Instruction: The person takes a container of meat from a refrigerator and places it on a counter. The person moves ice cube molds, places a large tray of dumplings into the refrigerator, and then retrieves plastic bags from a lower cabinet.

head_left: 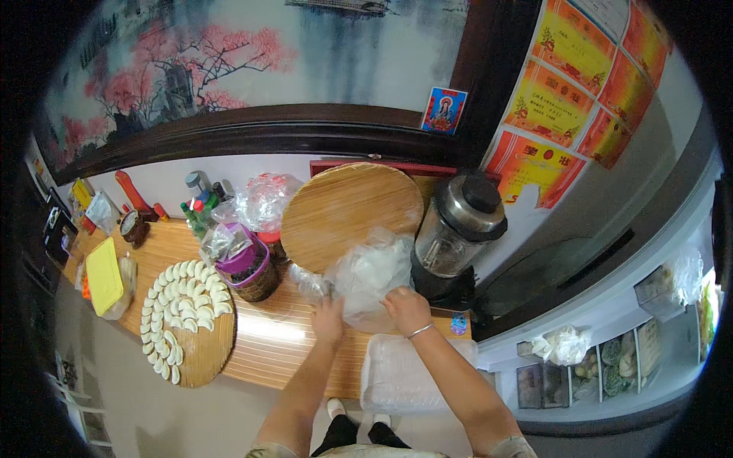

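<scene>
A thin, clear plastic bag [372,278] lies bunched on the wooden table in front of me. My right hand [407,309] pinches its near right side, and a bracelet circles that wrist. At the bag's left edge, my left hand [328,319] has its fingers closed on the crumpled plastic; the fingertips are partly hidden. Behind the bag a round wooden board [351,206] leans upright. A clear plastic tray [408,374] lies at the table's front edge, under my right forearm. Off to the left, a round board [206,351] bears several rows of white dumplings [187,294].
A glass-bodied appliance with a black lid [458,229] stands right of the leaning board. Left of it are a purple-rimmed basket [256,278], bottles [200,214] and a yellow-lidded container [104,276]. An open refrigerator [603,366] with filled drawers is at the right.
</scene>
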Demonstrator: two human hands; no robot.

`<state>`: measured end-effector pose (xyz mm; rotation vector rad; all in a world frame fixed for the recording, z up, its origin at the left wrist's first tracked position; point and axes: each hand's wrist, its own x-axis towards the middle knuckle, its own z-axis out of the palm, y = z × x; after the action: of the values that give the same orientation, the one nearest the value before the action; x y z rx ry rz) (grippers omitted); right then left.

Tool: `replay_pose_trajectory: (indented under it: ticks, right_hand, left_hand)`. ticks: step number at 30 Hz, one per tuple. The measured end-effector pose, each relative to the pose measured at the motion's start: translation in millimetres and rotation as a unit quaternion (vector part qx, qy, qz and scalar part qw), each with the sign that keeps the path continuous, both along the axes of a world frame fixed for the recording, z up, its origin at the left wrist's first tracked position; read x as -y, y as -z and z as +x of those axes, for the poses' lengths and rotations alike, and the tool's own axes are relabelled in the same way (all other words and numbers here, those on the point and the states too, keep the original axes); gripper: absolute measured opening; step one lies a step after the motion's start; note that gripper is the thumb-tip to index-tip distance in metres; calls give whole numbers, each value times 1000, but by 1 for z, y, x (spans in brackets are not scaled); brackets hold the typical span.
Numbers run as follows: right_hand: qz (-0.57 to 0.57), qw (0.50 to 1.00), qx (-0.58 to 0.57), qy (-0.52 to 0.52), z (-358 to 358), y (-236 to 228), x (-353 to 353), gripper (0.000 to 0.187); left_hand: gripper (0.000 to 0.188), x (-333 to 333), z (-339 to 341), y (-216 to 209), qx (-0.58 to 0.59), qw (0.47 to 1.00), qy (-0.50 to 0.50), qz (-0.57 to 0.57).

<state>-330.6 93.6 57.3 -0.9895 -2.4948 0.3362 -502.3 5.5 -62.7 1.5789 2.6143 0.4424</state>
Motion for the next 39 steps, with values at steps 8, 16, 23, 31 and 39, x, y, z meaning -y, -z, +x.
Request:
replay_pose_trajectory:
  ticks: [8,16,23,31,39]
  right_hand:
    - [-48,950,-296,82,59,-57,-14,17]
    - [-392,731,-551,90,47,10,-18,17]
    - [-257,841,-476,12,34,37,7,23]
    - [-343,882,-323,-8,41,21,28,20]
    - [-293,916,-254,101,41,114,-56,30]
  left_hand:
    - [24,4,-33,39,117,988,-94,40]
    - [76,45,3,-39,171,979,4,113]
    - [73,64,54,-122,771,561,-86,288]
    - [32,30,20,-93,670,614,-114,401]
    - [9,73,-28,-108,628,595,-173,471]
